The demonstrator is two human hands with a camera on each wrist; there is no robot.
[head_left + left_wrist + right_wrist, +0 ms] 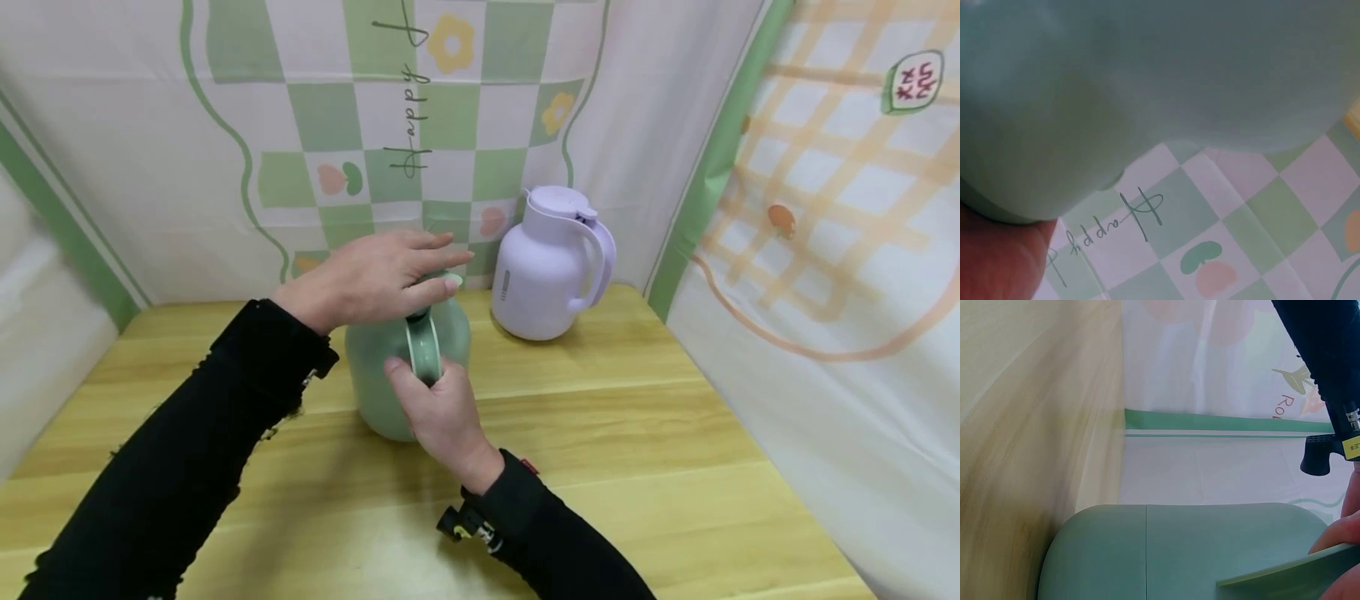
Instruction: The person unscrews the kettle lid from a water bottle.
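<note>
A green thermos jug stands upright on the wooden table. My right hand grips its handle, with the thumb along the near side. Over the jug's top lies my left hand, its fingers stretched out to the right; most of the lid is hidden beneath it. The green jug body fills the upper part of the left wrist view, with a bit of the left hand at lower left. In the right wrist view, fingers show at the jug's handle.
A lilac thermos jug with its handle turned right stands behind and to the right of the green one. A patterned cloth hangs at the table's back edge, and another cloth hangs on the right. The wooden table extends around the jugs.
</note>
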